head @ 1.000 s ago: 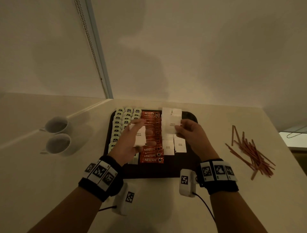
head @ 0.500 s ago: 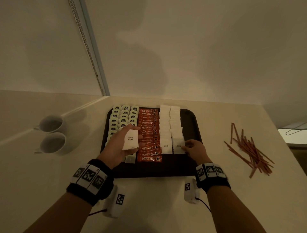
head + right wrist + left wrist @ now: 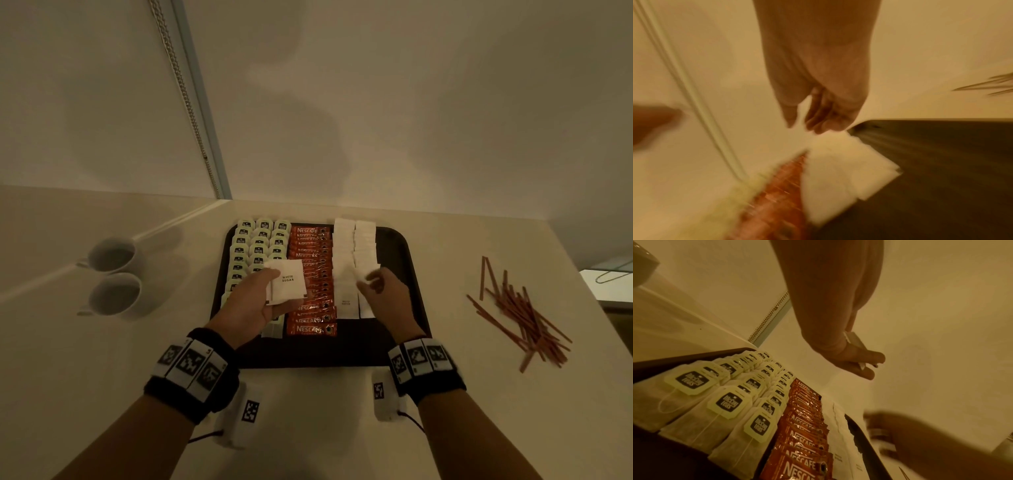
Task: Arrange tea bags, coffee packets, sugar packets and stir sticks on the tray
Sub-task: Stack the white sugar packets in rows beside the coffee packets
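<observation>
The sugar step is in hand: the left hand (image 3: 255, 301) pinches a small stack of white sugar packets (image 3: 287, 281) at frame centre. The right hand (image 3: 383, 294), fingers loosely curled and holding nothing, hovers over the sugar rows (image 3: 354, 246). Next, I judge, it takes a packet and lays it down.

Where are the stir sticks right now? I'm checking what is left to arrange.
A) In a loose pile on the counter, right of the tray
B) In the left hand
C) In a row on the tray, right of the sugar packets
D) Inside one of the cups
A: the stir sticks lie in a loose pile on the counter, apart from the tray and to its right.
</observation>
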A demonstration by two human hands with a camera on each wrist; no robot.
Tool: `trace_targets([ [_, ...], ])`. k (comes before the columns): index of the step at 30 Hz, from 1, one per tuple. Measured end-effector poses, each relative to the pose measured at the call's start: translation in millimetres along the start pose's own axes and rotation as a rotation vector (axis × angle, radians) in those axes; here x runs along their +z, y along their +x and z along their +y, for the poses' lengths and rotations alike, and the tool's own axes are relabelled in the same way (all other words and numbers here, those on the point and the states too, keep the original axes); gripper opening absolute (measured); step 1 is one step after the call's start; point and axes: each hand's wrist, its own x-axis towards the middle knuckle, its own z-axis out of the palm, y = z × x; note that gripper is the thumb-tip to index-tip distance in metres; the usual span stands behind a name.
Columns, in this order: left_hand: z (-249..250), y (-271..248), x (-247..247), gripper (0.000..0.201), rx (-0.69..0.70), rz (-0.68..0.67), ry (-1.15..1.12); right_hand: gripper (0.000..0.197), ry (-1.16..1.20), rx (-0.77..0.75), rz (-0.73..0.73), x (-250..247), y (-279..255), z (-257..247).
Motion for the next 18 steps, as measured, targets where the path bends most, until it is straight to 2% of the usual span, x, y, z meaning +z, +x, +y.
trace_targets([
  [3,-2.6,-0.8,5.5,0.012,0.049,0.026,0.073,0.018,0.330,-0.133,-0.215,0.8,-14.2,-54.4],
  [6,-6.8,-1.0,8.5,0.021,0.097,0.029,0.126,0.016,0.433,-0.166,-0.307,9.1,-23.3,-80.3],
  [8,-8.3,-1.5,8.8,0.022,0.123,0.035,0.155,0.015,0.445,-0.161,-0.308,12.9,-25.1,-83.1],
  [11,-8.8,-1.9,5.6,0.020,0.123,0.051,0.161,0.009,0.564,-0.075,-0.310,7.1,-27.1,-75.0],
  [14,-8.2,-3.2,-4.2,0.022,0.085,0.049,0.091,0.006,0.668,0.006,-0.227,-8.3,-26.2,-50.7],
  [18,-6.8,-5.5,-19.9,0.030,0.106,0.033,0.112,0.017,0.474,0.151,-0.100,-14.8,-21.6,-0.7],
])
